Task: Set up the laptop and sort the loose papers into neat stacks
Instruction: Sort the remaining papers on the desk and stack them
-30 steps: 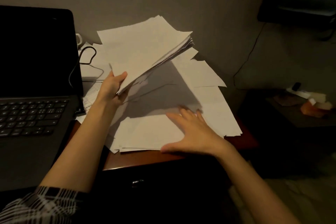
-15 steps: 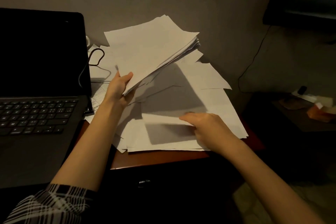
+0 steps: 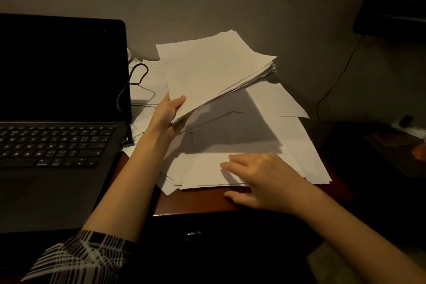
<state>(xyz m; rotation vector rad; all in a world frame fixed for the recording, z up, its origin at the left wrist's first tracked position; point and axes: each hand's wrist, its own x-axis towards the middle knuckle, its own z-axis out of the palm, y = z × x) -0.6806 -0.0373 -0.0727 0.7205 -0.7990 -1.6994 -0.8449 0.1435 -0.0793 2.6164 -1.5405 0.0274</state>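
Flattened again after pinching up a sheet half a second ago: right hand point(image 3: 265, 180), fingers spread on the loose papers point(image 3: 299, 145) strewn across the desk point(image 3: 196, 203), gripping nothing; left hand point(image 3: 168, 113) clasping a thick gathered stack point(image 3: 214, 74), held tilted above the spread; laptop point(image 3: 57, 122) open at left, screen dark; sorting seemingly around halfway, many sheets left to gather and square.

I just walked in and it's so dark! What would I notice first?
The bright white bundle of papers lifted in the left hand, mid-desk. Below it, loose sheets spread under the right hand. At left sits the open laptop, screen black.
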